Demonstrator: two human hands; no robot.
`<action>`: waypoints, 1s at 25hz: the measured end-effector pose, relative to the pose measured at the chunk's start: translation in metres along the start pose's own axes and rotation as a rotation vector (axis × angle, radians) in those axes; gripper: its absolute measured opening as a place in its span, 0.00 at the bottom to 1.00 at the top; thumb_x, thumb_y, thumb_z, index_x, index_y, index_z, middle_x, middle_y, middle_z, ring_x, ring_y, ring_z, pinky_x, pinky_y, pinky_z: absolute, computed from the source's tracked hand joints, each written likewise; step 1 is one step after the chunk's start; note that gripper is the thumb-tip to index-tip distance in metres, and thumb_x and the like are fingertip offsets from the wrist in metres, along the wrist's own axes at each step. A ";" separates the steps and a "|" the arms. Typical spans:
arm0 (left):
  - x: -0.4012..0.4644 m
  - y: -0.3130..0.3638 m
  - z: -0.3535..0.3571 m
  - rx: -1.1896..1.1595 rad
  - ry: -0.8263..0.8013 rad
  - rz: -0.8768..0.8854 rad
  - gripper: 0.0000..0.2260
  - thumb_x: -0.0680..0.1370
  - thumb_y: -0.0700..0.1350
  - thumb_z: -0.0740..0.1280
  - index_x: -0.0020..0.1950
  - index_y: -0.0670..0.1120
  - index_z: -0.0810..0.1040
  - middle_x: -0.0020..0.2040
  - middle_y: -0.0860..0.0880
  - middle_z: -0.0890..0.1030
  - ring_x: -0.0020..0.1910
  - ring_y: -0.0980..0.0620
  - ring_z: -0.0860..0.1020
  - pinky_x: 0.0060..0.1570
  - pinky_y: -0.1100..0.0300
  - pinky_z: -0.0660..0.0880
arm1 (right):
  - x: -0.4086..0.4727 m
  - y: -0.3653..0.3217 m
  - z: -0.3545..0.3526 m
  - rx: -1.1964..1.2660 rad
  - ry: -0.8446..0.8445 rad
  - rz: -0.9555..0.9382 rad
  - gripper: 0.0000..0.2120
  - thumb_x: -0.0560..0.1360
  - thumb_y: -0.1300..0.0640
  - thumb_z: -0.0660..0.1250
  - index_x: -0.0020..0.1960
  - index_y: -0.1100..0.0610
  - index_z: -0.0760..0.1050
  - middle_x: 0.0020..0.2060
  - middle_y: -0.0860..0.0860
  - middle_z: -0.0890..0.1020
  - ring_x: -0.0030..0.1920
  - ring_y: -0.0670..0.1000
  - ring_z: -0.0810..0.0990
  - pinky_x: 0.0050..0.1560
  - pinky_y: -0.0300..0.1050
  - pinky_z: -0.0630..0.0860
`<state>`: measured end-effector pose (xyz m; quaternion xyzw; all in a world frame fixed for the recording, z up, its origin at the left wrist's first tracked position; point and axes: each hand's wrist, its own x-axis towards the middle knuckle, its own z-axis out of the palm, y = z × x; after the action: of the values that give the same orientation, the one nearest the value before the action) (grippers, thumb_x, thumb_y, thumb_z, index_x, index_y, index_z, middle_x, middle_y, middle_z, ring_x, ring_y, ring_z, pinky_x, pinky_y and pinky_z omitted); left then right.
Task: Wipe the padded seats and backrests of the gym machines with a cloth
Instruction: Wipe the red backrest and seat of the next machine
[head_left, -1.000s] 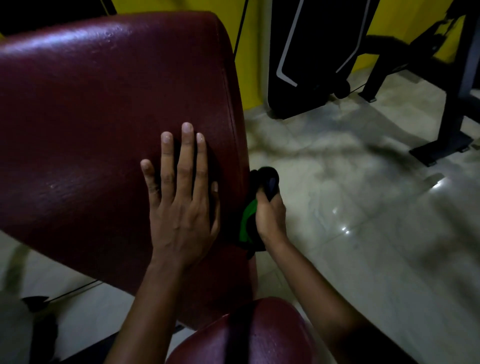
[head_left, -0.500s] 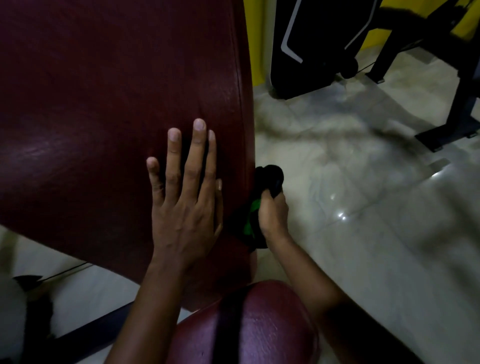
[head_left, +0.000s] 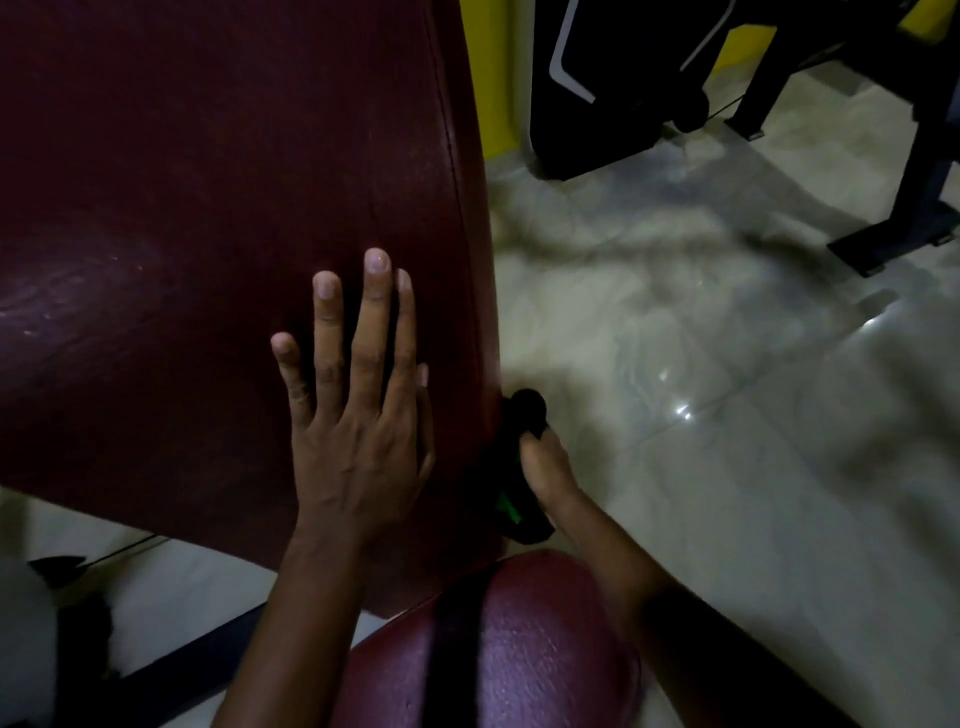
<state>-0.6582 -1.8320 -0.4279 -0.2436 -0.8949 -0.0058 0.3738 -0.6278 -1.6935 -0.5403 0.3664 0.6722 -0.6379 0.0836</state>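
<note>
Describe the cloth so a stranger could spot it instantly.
Start at the big dark red pad with the left hand flat on it. Follow its right edge down to the right hand. The cloth bunched in that grip is black with a bright green patch, the only green thing here.

Dark cloth (head_left: 522, 470) — green-marked — pressed against maroon backrest (head_left: 208, 234) edge.

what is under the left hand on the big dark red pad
The left hand lies flat, fingers spread, on the large dark red padded backrest. Only bare vinyl shows around it; anything beneath the palm is covered, so I cannot tell.
</note>
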 end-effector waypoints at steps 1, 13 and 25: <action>-0.001 0.000 0.001 0.004 0.003 0.000 0.28 0.82 0.44 0.57 0.78 0.43 0.48 0.77 0.45 0.51 0.76 0.49 0.37 0.72 0.49 0.34 | 0.002 0.002 -0.002 -0.029 -0.043 0.036 0.13 0.79 0.52 0.56 0.61 0.54 0.71 0.48 0.52 0.78 0.49 0.53 0.76 0.46 0.43 0.71; -0.027 0.003 0.012 0.005 -0.018 0.024 0.29 0.81 0.44 0.58 0.78 0.43 0.47 0.78 0.50 0.39 0.77 0.48 0.39 0.73 0.48 0.37 | 0.006 0.006 0.018 0.105 0.214 -0.074 0.19 0.78 0.52 0.57 0.67 0.55 0.68 0.59 0.57 0.77 0.56 0.56 0.76 0.59 0.50 0.72; -0.050 0.004 0.026 0.014 -0.050 0.042 0.29 0.81 0.44 0.57 0.78 0.44 0.47 0.79 0.48 0.41 0.75 0.49 0.35 0.72 0.50 0.34 | 0.012 0.006 0.019 0.142 0.279 -0.322 0.20 0.75 0.51 0.58 0.61 0.62 0.72 0.49 0.55 0.78 0.49 0.50 0.76 0.50 0.42 0.72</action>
<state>-0.6442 -1.8454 -0.4810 -0.2599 -0.8988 0.0145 0.3528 -0.6396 -1.7071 -0.5559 0.3438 0.6804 -0.6320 -0.1392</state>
